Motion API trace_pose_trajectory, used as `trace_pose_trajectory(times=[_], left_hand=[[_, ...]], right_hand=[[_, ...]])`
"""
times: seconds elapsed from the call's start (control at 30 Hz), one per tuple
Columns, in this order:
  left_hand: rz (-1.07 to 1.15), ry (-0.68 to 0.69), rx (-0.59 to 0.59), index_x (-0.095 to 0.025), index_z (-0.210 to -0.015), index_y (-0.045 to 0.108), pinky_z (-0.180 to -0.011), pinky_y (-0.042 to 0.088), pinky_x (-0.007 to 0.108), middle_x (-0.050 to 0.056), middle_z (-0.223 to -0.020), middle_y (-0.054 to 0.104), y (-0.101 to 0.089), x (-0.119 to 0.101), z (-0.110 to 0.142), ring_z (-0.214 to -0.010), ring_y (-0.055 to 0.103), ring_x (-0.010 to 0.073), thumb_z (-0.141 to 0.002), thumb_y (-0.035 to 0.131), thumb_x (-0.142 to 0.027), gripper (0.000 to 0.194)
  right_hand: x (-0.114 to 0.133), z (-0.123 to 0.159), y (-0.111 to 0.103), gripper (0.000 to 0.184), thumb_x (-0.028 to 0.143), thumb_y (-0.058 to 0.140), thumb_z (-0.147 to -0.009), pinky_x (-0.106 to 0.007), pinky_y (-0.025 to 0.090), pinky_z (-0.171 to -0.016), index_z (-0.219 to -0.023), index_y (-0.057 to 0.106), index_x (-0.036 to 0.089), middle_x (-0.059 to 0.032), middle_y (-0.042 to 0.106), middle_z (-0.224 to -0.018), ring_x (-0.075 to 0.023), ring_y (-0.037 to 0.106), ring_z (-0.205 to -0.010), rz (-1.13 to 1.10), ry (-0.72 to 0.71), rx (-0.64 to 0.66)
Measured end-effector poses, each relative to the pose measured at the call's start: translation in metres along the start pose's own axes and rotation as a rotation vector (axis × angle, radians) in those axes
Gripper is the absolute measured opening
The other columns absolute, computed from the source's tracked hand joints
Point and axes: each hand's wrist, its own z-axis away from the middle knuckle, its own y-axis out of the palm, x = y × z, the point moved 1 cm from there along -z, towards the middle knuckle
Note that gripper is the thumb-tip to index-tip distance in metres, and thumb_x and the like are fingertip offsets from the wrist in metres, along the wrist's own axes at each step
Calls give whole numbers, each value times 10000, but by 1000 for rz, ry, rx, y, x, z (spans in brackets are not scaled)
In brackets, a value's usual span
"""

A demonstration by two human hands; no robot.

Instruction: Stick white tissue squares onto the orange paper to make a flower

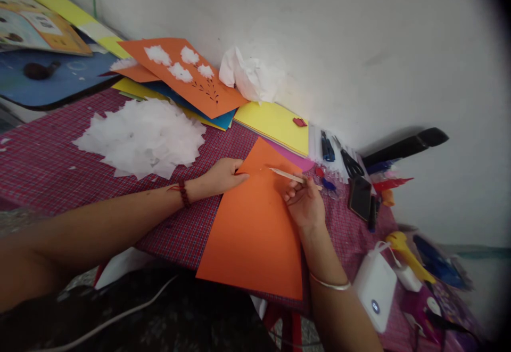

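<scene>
A sheet of orange paper (255, 235) lies in front of me, its near end at the table's edge. My left hand (225, 176) holds the sheet's left edge, thumb on top and most fingers hidden. My right hand (305, 200) is closed around a slim, pale pencil-like stick (288, 175). Its pointed tip is over the upper part of the sheet, near a tiny white mark; whether it touches the paper I cannot tell. Left of the sheet is a pile of white tissue-like paper pieces (147, 136). Behind it, another orange sheet (217, 99) carries white puffs and dark petal-shaped marks.
Crumpled white paper (253, 78) and yellow sheets (275, 123) lie by the wall. At right are scissors (351, 163), a phone (360, 197), a white box-shaped device (375, 288) and a yellow-handled tool (409, 256). A blue board (51, 78) stands far left.
</scene>
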Motion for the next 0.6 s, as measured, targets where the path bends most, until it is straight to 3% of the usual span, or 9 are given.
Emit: trace_pose_trajectory(times=[0.6], left_hand=[[30, -20, 24, -170, -677, 548, -532, 321, 209, -25, -599, 529, 0, -2, 2, -613, 493, 121, -794, 578, -302, 179]], right_hand=[[-1, 0, -1, 259, 396, 578, -937, -216, 461, -467, -861, 715, 190, 12, 660, -635, -78, 515, -451, 22, 7, 3]])
